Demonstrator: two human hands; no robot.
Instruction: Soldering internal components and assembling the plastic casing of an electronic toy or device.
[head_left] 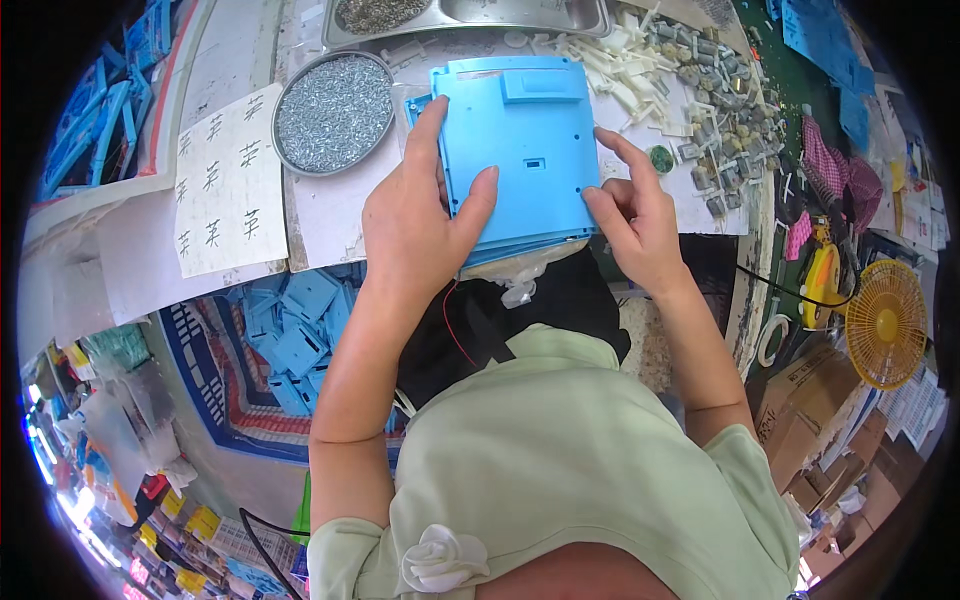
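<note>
A light-blue square plastic housing panel (530,205) lies flat at the front edge of the worktable, with a raised block at its far end and a small slot in the middle. My left hand (415,215) grips its left edge, the thumb over the top face and the index finger along the side. My right hand (640,220) holds the right edge, thumb and index fingertip against it, other fingers curled. More blue plastic and a crumpled clear bag (522,272) show under the near edge. A thin red wire (452,325) hangs below it.
A round metal dish of small screws (334,112) stands left of the panel, beside a handwritten paper sheet (230,185). White plastic parts (625,75) and small motors (715,120) lie right. A steel tray (470,15) is behind. Below left, a crate holds blue pieces (300,335).
</note>
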